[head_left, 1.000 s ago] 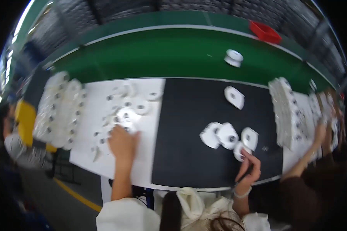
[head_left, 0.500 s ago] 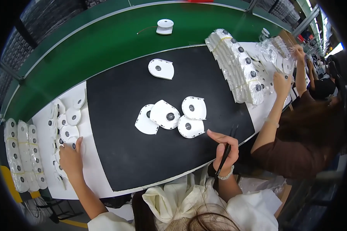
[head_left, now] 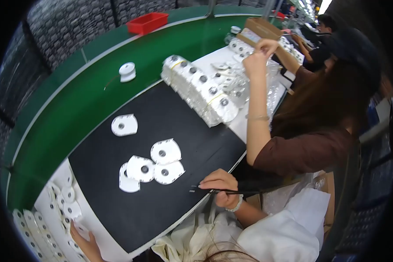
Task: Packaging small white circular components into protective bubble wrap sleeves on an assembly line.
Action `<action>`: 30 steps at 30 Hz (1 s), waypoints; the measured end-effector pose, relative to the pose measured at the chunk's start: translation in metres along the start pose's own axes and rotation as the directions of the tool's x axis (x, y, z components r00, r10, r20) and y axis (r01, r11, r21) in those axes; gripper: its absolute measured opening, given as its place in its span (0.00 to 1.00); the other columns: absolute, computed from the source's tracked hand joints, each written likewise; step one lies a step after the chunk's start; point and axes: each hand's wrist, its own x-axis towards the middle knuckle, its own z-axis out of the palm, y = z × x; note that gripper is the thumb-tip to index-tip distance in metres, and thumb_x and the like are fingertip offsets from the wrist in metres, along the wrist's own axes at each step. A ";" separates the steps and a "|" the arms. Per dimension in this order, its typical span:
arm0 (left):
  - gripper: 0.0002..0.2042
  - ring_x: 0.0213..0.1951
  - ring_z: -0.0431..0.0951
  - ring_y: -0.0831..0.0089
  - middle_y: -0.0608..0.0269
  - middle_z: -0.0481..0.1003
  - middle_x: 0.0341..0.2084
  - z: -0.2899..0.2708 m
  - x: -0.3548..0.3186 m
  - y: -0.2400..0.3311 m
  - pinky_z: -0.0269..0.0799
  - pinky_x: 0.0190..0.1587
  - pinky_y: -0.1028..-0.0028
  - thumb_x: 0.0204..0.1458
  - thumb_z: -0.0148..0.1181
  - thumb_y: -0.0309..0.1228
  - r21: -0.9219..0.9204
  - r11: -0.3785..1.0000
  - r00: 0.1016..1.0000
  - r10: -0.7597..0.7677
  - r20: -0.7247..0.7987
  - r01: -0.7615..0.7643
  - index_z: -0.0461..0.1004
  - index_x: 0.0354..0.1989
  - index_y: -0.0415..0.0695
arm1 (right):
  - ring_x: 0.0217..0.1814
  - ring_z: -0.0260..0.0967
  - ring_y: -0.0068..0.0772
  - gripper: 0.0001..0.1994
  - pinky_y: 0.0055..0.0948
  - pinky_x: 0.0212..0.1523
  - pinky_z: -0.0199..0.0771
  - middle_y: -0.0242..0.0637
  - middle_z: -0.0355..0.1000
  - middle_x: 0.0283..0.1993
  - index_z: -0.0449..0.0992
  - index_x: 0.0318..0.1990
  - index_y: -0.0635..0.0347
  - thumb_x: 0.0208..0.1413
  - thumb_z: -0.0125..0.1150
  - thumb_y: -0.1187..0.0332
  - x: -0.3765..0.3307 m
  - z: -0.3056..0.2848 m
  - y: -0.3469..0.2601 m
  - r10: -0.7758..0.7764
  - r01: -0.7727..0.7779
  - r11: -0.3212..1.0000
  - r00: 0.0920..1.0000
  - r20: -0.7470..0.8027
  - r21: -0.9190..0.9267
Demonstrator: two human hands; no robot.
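I have the right hand (head_left: pixel 220 185) grasping tweezers (head_left: pixel 245 192) at the edge of the black mat (head_left: pixel 161 214), white plates (head_left: pixel 144 169) lying centrally on it; left hand (head_left: pixel 86 243) at the plate pile (head_left: pixel 72 210), its grip I cannot tell.

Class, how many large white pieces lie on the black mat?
5: lone piece, upper left; cluster's top piece, lower-right piece, middle piece, partly covered left piece. More may hide underneath.

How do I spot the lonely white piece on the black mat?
Find the big black mat, then its side nearest the green strip. There lies a white piece, rounded at one end. Unlike the four similar pieces bunched together, it touches none.
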 end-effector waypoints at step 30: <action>0.28 0.56 0.53 0.54 0.44 0.53 0.53 -0.017 -0.021 0.005 0.49 0.56 0.66 0.45 0.54 0.26 -0.123 0.990 0.998 0.066 -0.015 -0.067 0.51 0.55 0.35 | 0.29 0.61 0.25 0.21 0.22 0.34 0.63 0.38 0.60 0.28 0.56 0.54 0.63 0.51 0.42 0.81 0.056 0.003 -0.046 0.387 -0.469 0.854 0.863 0.326 0.227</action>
